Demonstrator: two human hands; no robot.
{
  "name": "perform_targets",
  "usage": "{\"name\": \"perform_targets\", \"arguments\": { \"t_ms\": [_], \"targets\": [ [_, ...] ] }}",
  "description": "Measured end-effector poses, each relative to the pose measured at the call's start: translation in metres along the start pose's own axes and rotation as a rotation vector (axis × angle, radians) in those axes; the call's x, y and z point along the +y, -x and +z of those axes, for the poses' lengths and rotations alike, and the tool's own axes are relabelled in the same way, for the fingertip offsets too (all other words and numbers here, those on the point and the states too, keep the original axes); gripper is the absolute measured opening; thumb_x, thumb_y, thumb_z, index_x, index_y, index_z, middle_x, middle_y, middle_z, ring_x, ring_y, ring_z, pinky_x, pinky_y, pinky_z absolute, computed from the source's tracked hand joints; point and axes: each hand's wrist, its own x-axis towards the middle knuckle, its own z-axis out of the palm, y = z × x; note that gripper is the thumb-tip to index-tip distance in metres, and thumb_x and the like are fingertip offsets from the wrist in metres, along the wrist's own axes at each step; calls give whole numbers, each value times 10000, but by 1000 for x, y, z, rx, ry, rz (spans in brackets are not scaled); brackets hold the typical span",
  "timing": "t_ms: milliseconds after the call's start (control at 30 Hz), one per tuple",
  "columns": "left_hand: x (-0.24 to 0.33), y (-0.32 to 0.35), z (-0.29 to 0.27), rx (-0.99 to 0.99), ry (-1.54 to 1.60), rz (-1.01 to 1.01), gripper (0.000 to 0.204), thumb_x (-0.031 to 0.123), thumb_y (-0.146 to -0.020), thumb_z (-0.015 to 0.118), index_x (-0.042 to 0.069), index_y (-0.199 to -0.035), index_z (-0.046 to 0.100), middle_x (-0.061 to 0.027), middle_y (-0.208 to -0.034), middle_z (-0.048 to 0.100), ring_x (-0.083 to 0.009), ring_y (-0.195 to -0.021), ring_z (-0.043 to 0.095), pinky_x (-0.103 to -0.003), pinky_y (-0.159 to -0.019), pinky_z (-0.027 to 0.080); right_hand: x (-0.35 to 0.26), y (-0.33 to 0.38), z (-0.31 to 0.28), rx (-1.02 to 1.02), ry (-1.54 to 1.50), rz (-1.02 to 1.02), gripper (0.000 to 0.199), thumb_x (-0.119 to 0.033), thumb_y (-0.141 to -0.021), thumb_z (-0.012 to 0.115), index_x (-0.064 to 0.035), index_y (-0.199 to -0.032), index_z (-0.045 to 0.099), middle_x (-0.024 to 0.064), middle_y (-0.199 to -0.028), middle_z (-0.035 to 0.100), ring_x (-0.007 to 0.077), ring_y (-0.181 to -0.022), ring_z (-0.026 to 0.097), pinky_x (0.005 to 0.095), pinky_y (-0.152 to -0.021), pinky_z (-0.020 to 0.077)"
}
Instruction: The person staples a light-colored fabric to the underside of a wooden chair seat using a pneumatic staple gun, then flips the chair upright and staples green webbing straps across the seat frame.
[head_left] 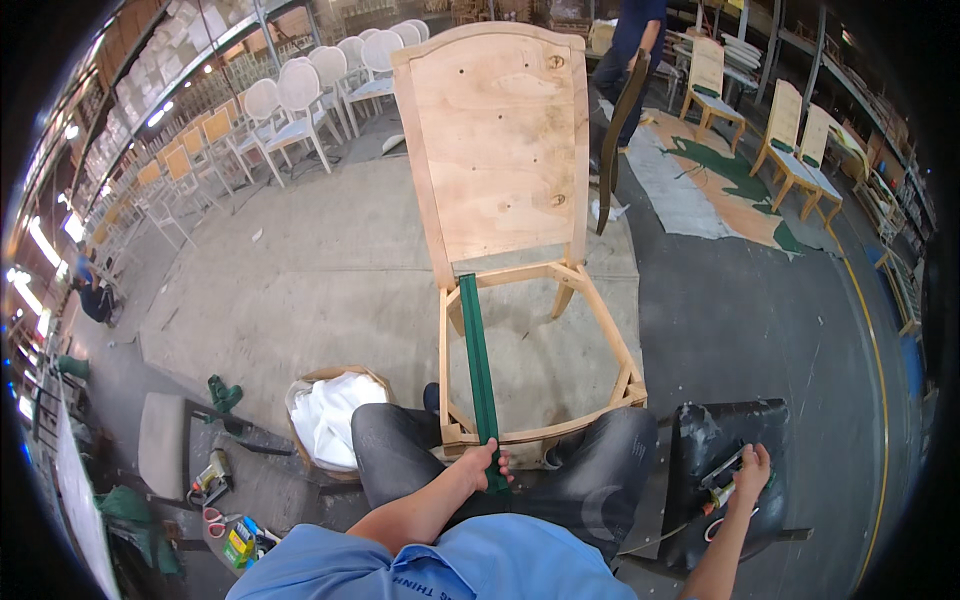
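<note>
My left hand is closed around the near end of a green webbing strap, pinching it against the front rail of the bare wooden chair frame that stands just in front of my knees. The strap runs straight from my fingers across the open seat of the frame to its back rail, below the plywood back panel. My right hand reaches out to my right and rests on a black padded stool, fingers curled over a small tool with a metal body lying there; I cannot tell whether I have gripped it or am only touching it. To my left, on the floor, a round basket filled with white material sits beside my left leg. Further left lie a staple gun and a few small tools near a grey padded seat. Rows of white chairs stand at the far left, more unfinished wooden chairs at the far right, and another person stands behind the chair frame.
</note>
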Motion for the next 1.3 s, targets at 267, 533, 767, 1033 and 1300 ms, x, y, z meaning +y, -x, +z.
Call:
{"name": "perform_targets", "arguments": {
  "t_ms": [267,533,767,1033,1300],
  "targets": [
    [9,-14,-4,53,233,196,318,395,-1117,432,152,-1307,506,-233,-1290,671,-162,-461,402,-454,-712,529,-35,87,94,-403,-20,-59,413,-212,-963,723,-52,-1330,625,24,-1125,654,108,-919,584,260,-729,441],
    [9,-27,11,54,193,268,363,390,-1107,472,100,-1320,524,-181,-1289,691,-138,-482,365,-452,-714,542,-14,120,101,-429,40,113,380,-206,-959,727,-70,-1305,644,-19,-1051,657,88,-890,590,249,-702,432],
    [57,-53,32,-9,69,389,403,389,-1107,468,40,-1298,535,-131,-1285,710,-146,-511,399,-433,-628,542,-27,117,116,-479,115,74,375,-253,-981,705,-92,-1314,643,-22,-1117,669,95,-967,605,283,-761,455],
    [83,-60,43,-62,-73,515,421,392,-1129,383,33,-1251,566,-144,-1226,734,-167,-539,470,-418,-639,571,-62,155,173,-709,-56,100,374,-279,-1045,632,-51,-1342,611,78,-1143,671,153,-975,660,288,-812,529],
    [41,-68,4,-179,-232,337,474,423,-1135,312,40,-1110,590,-169,-1155,731,-293,-906,710,-438,-799,591,-34,197,315,-1269,195,250,376,-321,-1068,557,-52,-1322,624,78,-1110,693,171,-941,679,308,-763,524]
  ]
}}
